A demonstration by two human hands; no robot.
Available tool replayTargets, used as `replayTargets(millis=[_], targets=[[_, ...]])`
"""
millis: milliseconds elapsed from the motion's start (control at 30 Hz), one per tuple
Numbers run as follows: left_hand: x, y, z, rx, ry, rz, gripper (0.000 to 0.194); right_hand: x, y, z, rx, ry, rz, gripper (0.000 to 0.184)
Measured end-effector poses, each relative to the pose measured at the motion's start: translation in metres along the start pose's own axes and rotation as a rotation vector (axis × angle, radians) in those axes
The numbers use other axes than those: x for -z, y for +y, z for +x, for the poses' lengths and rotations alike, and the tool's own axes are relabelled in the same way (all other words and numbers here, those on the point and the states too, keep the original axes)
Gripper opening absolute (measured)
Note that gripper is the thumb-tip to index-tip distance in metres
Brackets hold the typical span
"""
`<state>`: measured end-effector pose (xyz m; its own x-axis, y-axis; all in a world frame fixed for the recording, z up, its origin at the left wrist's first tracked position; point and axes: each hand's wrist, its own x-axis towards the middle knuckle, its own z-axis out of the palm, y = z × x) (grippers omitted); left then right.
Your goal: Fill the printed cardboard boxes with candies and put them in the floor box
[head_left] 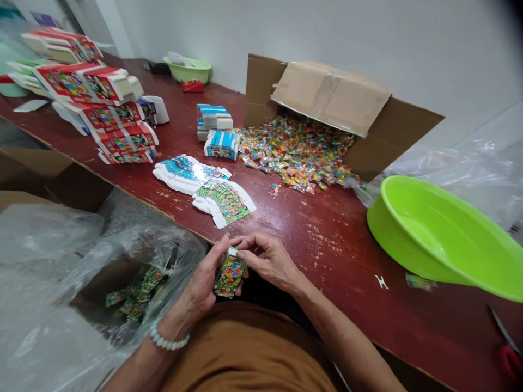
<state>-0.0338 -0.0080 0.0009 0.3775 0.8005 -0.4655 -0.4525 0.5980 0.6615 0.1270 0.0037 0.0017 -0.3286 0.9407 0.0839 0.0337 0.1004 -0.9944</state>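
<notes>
In front of my body, just off the table's front edge, I hold a small green printed candy box (231, 276). My left hand (206, 275) wraps round its left side, with a beaded bracelet at the wrist. The fingers and thumb of my right hand (267, 260) press at the box's top end, near a white flap. Past my hands a fan of flattened green cartons (229, 200) lies on the table, overlapping a fan of blue ones (188, 171). Behind them, wrapped candies (298, 152) spill out of a tipped cardboard box (330, 95).
Bundled red cartons (93, 87) are stacked at the left, blue bundles (220, 144) mid-table. A large green basin (433, 234) and red-handled scissors (509, 348) are at the right. Below left stands a plastic-lined carton (98, 288) with green boxes inside. A small green basin (190, 71) sits at the back.
</notes>
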Motion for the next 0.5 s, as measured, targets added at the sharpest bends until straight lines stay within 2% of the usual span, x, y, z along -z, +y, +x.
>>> replayTargets(millis=[100, 167, 333, 400, 500], targets=[[0.002, -0.002, 0.001, 0.038, 0.024, 0.021, 0.051, -0.002, 0.003, 0.005, -0.191, -0.034, 0.141, 0.025], [0.004, -0.003, 0.002, 0.038, 0.006, 0.007, 0.046, -0.004, 0.004, 0.008, -0.251, -0.047, 0.239, 0.029], [0.005, -0.003, 0.002, -0.040, -0.039, -0.067, 0.049, -0.011, 0.005, 0.009, -0.175, 0.036, 0.138, 0.032], [0.004, -0.004, 0.002, -0.040, -0.059, -0.079, 0.056, -0.013, 0.006, 0.010, -0.156, 0.085, 0.230, 0.039], [0.004, -0.005, 0.001, -0.054, -0.102, -0.086, 0.067, -0.012, 0.010, 0.012, -0.236, 0.070, 0.433, 0.049]])
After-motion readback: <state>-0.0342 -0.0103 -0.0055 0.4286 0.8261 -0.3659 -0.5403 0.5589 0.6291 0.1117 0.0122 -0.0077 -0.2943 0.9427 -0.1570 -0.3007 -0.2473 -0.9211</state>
